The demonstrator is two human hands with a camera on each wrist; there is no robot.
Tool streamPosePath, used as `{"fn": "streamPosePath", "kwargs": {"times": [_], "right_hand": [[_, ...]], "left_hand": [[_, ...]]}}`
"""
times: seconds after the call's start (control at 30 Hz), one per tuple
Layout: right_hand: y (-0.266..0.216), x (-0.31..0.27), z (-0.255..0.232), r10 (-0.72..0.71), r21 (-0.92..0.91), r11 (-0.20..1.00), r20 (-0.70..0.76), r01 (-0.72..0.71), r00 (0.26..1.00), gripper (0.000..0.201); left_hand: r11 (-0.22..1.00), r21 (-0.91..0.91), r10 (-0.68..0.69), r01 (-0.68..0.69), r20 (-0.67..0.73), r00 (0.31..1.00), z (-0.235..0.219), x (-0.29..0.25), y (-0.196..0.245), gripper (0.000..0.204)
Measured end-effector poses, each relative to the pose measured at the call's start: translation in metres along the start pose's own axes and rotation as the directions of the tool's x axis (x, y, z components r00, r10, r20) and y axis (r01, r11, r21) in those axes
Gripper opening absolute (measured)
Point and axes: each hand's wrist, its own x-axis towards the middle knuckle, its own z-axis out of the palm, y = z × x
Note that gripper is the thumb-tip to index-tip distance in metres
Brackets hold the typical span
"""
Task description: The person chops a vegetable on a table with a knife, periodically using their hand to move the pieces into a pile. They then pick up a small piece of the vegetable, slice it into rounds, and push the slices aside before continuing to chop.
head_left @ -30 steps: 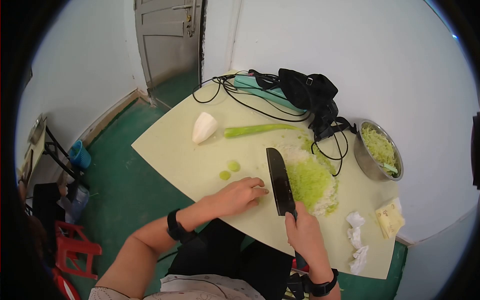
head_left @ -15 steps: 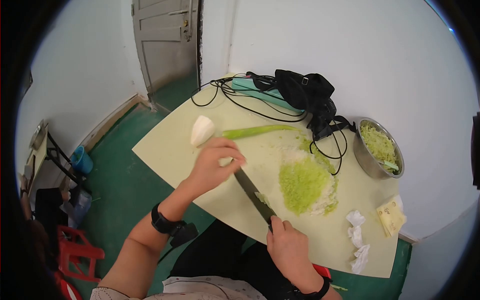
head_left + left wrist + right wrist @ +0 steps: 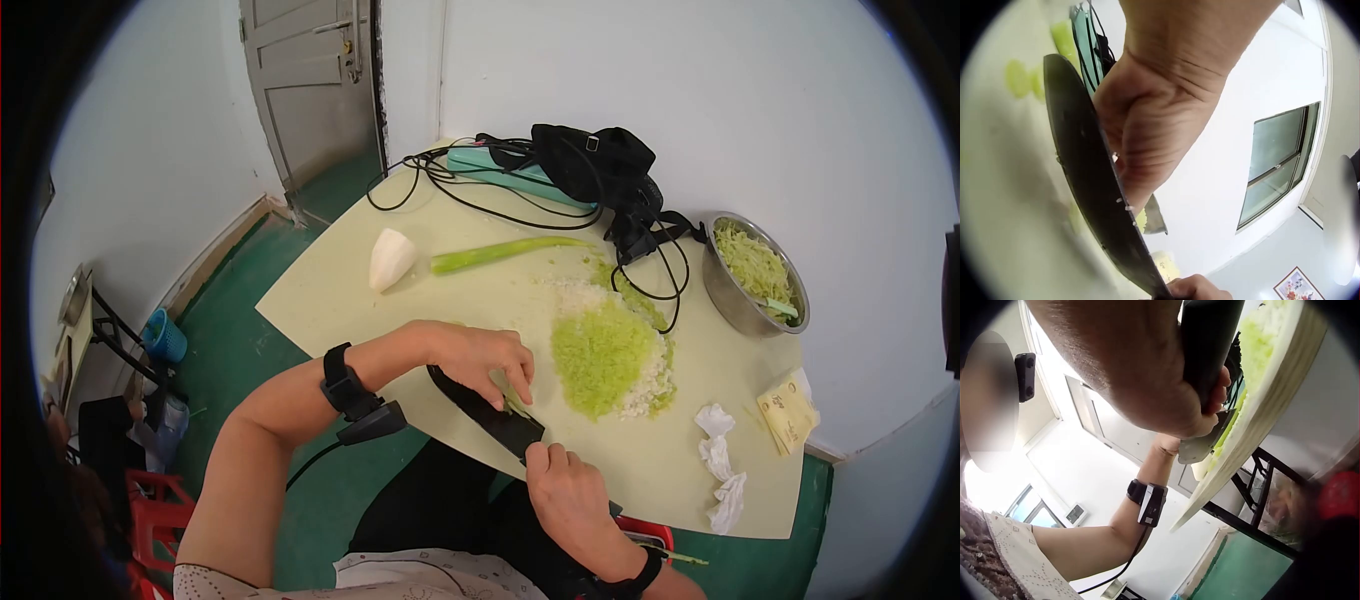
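Fingers of the left hand (image 3: 475, 352) are shifting toward a pale-green vegetable sliver (image 3: 510, 394), pinch unclear; the right hand (image 3: 572, 500) is gripping the black-bladed knife (image 3: 480, 411).

And here's the outfit: a pale, short-sleeved top (image 3: 430, 568) with dotted patterning, black trousers (image 3: 425, 505), and black wristbands, left (image 3: 344, 385) and right (image 3: 640, 580). The left one carries a boxy module (image 3: 1152, 506) (pale label, black cable (image 3: 1127, 565)), and there's a black head-mounted device (image 3: 1025, 376)!

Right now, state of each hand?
Left hand: fingers bent at the knife's blade, beside a green piece; grip cannot be told.
Right hand: closed round the handle.
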Motion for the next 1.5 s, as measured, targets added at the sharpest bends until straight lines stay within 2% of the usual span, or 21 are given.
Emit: {"fn": "streamPosePath", "kwargs": {"times": [0.1, 0.2, 0.4, 0.5, 0.6, 0.7, 0.77, 0.8, 0.87, 0.9, 0.97, 1.0, 1.1, 1.2, 1.3, 1.4, 1.5], "right_hand": [[0.003, 0.001, -0.001, -0.015, -0.026, 1.000, 0.009, 0.015, 1.000, 0.019], [0.006, 0.001, 0.001, -0.018, -0.019, 1.000, 0.005, 0.018, 1.000, 0.019], [0.006, 0.001, 0.002, -0.022, -0.003, 1.000, -0.001, 0.022, 1.000, 0.018], [0.004, -0.002, -0.005, -0.036, 0.006, 0.999, 0.008, 0.036, 0.999, 0.018], [0.002, -0.010, -0.023, -0.040, 0.047, 0.998, 0.050, 0.038, 0.998, 0.017], [0.001, -0.027, -0.033, -0.015, 0.140, 0.990, 0.082, 0.003, 0.997, 0.015], [0.005, -0.039, -0.039, -0.011, 0.201, 0.980, 0.074, -0.004, 0.997, 0.013], [0.008, -0.045, -0.040, 0.051, 0.271, 0.961, 0.024, -0.055, 0.998, 0.014], [0.014, -0.058, -0.041, 0.181, 0.411, 0.901, -0.061, -0.140, 0.982, 0.016], [0.015, -0.063, -0.039, 0.261, 0.443, 0.868, -0.027, -0.223, 0.965, 0.017], [0.019, -0.071, -0.036, 0.415, 0.497, 0.779, 0.051, -0.383, 0.908, 0.021], [0.019, -0.069, -0.037, 0.426, 0.498, 0.767, 0.075, -0.404, 0.902, 0.018], [0.017, -0.059, -0.053, 0.496, 0.532, 0.657, 0.229, -0.534, 0.838, 0.016], [0.017, -0.051, -0.056, 0.488, 0.637, 0.539, 0.297, -0.551, 0.821, 0.021], [0.017, -0.048, -0.050, 0.498, 0.645, 0.566, 0.228, -0.513, 0.837, 0.018], [0.018, -0.047, -0.051, 0.534, 0.643, 0.532, 0.249, -0.550, 0.808, 0.018], [0.018, -0.046, -0.050, 0.533, 0.652, 0.497, 0.292, -0.573, 0.794, 0.017]], "left_hand": [[0.994, 0.084, 0.067, -0.067, -0.003, 0.998, 0.006, 0.004, 0.001, 0.030], [0.994, 0.110, 0.028, -0.028, -0.003, 1.000, 0.005, 0.008, 0.009, 0.024], [0.930, 0.359, 0.121, -0.078, -0.098, 0.988, 0.010, 0.006, 0.007, 0.012], [0.938, 0.346, 0.048, -0.027, -0.052, 0.997, 0.008, 0.007, 0.008, 0.010], [0.944, 0.325, 0.098, -0.060, -0.102, 0.990, 0.012, 0.007, -0.003, 0.009], [0.990, 0.096, 0.120, -0.106, -0.155, 0.981, 0.012, 0.006, -0.018, 0.008], [0.999, 0.020, 0.042, -0.038, -0.212, 0.976, 0.006, -0.002, -0.020, 0.012], [1.000, -0.020, 0.002, -0.007, -0.237, 0.971, 0.003, -0.005, -0.019, 0.014], [0.984, -0.124, -0.153, 0.131, -0.182, 0.971, 0.000, -0.012, -0.018, 0.025], [0.965, -0.171, -0.226, 0.200, -0.151, 0.962, -0.001, -0.014, -0.015, 0.031], [0.964, -0.067, -0.264, 0.257, -0.120, 0.957, 0.002, -0.017, -0.001, 0.042], [0.959, -0.014, -0.284, 0.284, -0.104, 0.953, 0.005, -0.017, 0.004, 0.047], [0.986, 0.045, -0.153, 0.162, -0.158, 0.975, 0.020, -0.012, 0.009, 0.053], [0.977, 0.164, -0.116, 0.133, -0.107, 0.987, 0.024, -0.005, 0.016, 0.051], [0.970, 0.227, -0.072, 0.081, -0.049, 0.996, 0.025, -0.002, 0.020, 0.046], [0.932, 0.361, 0.053, -0.003, -0.129, 0.990, 0.036, -0.001, 0.016, 0.037], [0.943, 0.332, 0.104, -0.018, -0.242, 0.965, 0.046, 0.001, 0.011, 0.027]]}}
